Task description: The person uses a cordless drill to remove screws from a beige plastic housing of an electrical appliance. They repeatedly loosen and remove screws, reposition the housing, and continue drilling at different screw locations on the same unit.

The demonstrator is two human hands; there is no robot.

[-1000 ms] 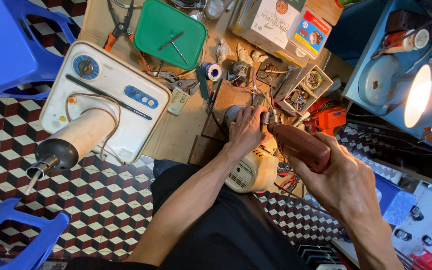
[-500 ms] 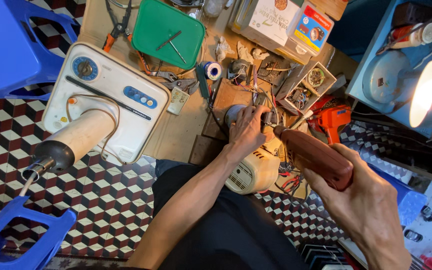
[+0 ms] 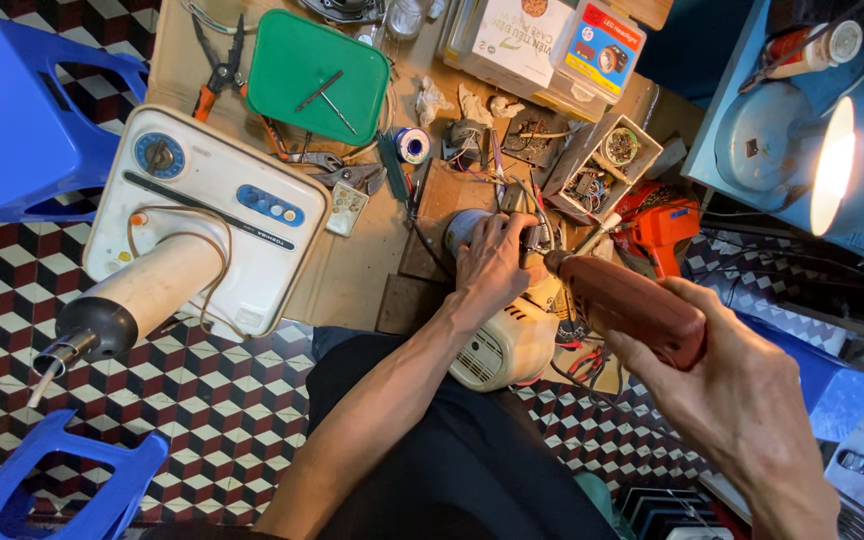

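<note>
My left hand [image 3: 493,264] grips a small metal part at the top of a cream fan motor housing [image 3: 504,342] that rests on my lap against the low workbench [image 3: 352,275]. My right hand [image 3: 742,400] holds a dark red power drill [image 3: 620,299]. The drill's tip points left and touches the part just beside my left fingers. A grey round motor piece [image 3: 460,228] shows under my left hand.
A white fan base with a cream column [image 3: 184,225] lies on the bench's left. A green tray [image 3: 320,70], pliers [image 3: 220,70], a solder reel [image 3: 412,145] and small boxes of parts [image 3: 602,165] crowd the back. Blue stools [image 3: 22,110] and a lit lamp [image 3: 832,150] flank me.
My right hand and the drill have drawn back toward me and to the right, with the tip still near the part. My left hand keeps its grip.
</note>
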